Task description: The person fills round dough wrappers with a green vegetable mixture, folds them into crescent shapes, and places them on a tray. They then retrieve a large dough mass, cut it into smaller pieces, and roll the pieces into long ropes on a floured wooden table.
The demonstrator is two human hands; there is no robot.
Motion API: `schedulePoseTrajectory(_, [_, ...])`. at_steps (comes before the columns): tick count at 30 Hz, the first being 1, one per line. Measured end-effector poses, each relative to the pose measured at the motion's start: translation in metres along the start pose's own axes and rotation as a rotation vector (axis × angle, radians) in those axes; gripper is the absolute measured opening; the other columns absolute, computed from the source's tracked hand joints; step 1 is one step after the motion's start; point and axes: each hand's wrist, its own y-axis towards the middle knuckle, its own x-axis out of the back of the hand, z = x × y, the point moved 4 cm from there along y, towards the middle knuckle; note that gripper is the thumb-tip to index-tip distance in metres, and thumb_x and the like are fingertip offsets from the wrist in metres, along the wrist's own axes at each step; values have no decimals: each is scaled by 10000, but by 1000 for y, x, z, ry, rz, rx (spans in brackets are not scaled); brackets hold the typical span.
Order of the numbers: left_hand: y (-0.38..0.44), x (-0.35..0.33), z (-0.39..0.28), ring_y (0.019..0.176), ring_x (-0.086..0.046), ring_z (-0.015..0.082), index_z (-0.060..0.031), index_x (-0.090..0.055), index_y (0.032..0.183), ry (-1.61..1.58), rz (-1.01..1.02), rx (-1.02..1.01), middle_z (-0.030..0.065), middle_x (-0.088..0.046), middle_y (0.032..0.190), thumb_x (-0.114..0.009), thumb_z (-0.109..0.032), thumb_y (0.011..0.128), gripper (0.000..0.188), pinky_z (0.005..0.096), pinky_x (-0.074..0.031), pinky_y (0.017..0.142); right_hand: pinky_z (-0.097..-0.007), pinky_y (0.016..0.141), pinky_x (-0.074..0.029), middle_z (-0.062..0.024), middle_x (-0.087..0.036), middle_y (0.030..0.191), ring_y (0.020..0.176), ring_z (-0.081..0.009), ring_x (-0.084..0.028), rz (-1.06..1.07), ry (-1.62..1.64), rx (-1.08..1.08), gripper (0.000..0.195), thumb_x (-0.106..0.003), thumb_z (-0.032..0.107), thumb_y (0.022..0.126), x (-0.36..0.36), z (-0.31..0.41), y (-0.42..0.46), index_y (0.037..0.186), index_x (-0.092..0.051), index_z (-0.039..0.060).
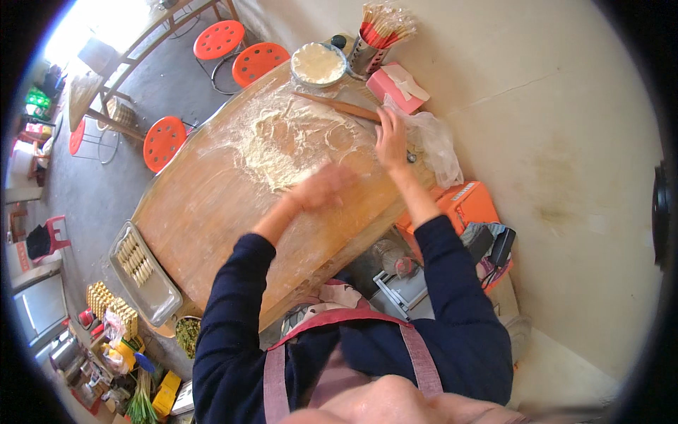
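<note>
A low, blurred left hand (pixel 329 184) of mine is over the wooden board (pixel 196 212), at the near edge of the scattered flour (pixel 265 151). Its fingers cannot be made out, and no object shows in it. My right hand (pixel 391 139) is at the board's right side, its fingers at the near end of a tapered wooden rolling pin (pixel 339 105). Whether they grip the pin or only touch it is unclear. The pin lies slanted across the floured far side.
Beyond the pin are a bowl of flour (pixel 318 63), a metal holder (pixel 365 57) of wrapped chopsticks, a pink box (pixel 394 87) and a plastic bag (pixel 437 143). A tray (pixel 167 299) with rows of dumplings and a bowl of chopped filling (pixel 187 334) stand left. A wall (pixel 529 132) bounds the right.
</note>
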Motion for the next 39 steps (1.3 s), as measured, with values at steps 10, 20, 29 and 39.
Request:
schedulePoseTrajectory(10, [-104,-37,-59,1548,-290,373,1,-453,1496,-52,-175,223,211,-358,1641,-577,-94,940,578,532,-227,1270,-443,1242,-282,-235,-424,1598,1519,-360,-359,386,517,-278,463,-577,141,1027,-74,93,-88,1463,-522,-1])
schedulePoseTrajectory(20, [-26,61,19,1522,-334,365,-16,-468,1505,312,-21,103,181,-400,1621,-682,-171,883,676,497,-219,1279,-338,703,-547,-141,-760,987,800,-213,-706,185,452,-860,38,-664,32,948,147,76,-236,948,-645,-1])
schedulePoseTrajectory(29, [10,18,-73,767,-664,354,-21,-676,978,-53,-464,246,175,-654,806,-556,7,951,126,476,-508,692,-440,875,-532,-200,-689,1093,1009,-375,-679,-124,-446,-991,251,-560,61,976,442,107,-428,1211,-642,29])
schedulePoseTrajectory(39, [95,-82,-261,902,-709,295,6,-718,1024,-444,-228,170,166,-715,999,-599,-9,970,132,395,-557,812,-503,880,-550,-266,-728,981,986,-427,-703,251,-544,-1989,321,-617,223,951,638,81,-753,1043,-722,-65])
